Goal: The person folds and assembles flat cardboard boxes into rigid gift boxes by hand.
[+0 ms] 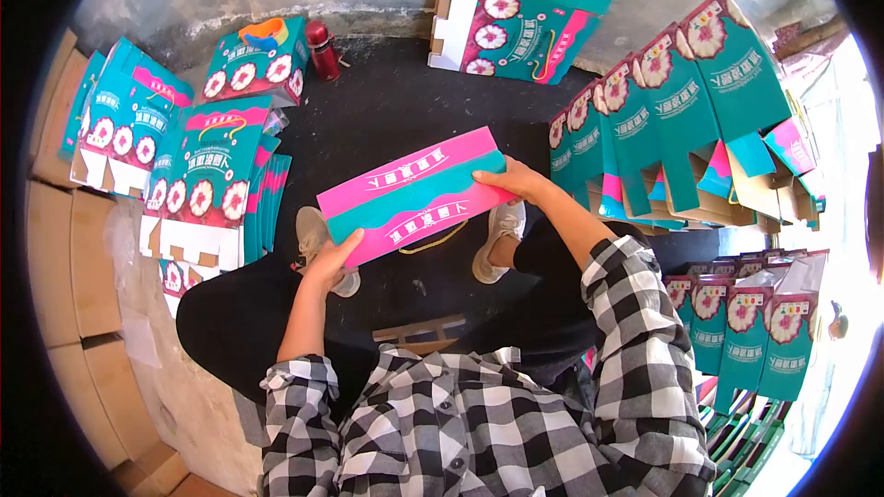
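Between my hands, above the dark floor and my shoes, is a pink and teal printed carton [414, 191] with white lettering. My left hand [330, 262] grips its lower left end, thumb on the top face. My right hand [516, 179] clasps the right end, its thumb also lying on top. The fingers of both hands are mostly hidden beneath the carton. A yellow cord handle [435, 241] loops out below the carton's near edge.
Flat cartons [207, 166] are stacked at left, near brown boxes [92, 258]. A red bottle [322, 51] and an orange and blue tape roll [264, 33] are at the back left. More cartons lean against the wall [529, 14]. Rows of opened cartons [672, 101] stand at right.
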Motion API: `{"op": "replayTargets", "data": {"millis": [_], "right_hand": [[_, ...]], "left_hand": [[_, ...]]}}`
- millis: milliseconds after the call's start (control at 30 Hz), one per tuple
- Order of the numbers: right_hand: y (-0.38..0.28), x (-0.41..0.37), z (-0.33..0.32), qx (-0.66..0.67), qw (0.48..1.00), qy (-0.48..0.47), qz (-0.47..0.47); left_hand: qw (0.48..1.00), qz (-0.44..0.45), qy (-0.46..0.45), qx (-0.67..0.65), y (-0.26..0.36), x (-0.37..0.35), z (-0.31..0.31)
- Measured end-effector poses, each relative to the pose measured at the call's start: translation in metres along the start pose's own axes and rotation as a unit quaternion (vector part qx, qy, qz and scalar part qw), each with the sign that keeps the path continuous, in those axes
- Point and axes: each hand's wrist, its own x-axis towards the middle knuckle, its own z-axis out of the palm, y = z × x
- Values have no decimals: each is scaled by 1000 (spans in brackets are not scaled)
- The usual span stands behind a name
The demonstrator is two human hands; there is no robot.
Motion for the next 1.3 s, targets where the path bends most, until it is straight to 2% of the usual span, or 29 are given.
{"op": "replayTargets", "data": {"millis": [100, 200, 300, 400, 500, 567, 633, 700, 767, 1033, 1133, 1300], "right_hand": [[9, 26, -8, 19, 988, 9, -151], [0, 13, -13, 16, 959, 109, -260], [-20, -7, -20, 16, 927, 157, -342], [-47, -45, -27, 16, 907, 187, -377], [-55, -73, -33, -12, 875, 299, -382], [-65, -110, -33, 0, 854, 316, -413], [-68, -135, -36, 17, 838, 322, -440], [-65, -144, -41, 39, 823, 324, -465], [-61, -150, -47, 50, 806, 330, -489], [-30, -133, -69, 126, 838, 297, -440], [-12, -100, -77, 128, 862, 300, -387], [22, -53, -80, 176, 898, 242, -323]], "left_hand": [[993, 110, -37, -14, -3, 7, -4], [983, 182, 10, 6, 6, -1, 4], [961, 269, 54, 31, 9, 1, 11], [938, 337, 70, 41, 12, 3, 19], [913, 397, 69, 64, 17, 10, 21], [894, 429, 82, 101, 30, -4, 26], [893, 443, 63, 50, 48, -29, 47], [883, 465, 55, 33, 55, -37, 57], [872, 480, 64, 71, 64, -43, 62], [859, 483, 47, 165, 88, -43, 76], [872, 455, 55, 169, 82, -23, 77], [910, 373, 26, 178, 63, 11, 80]]}}
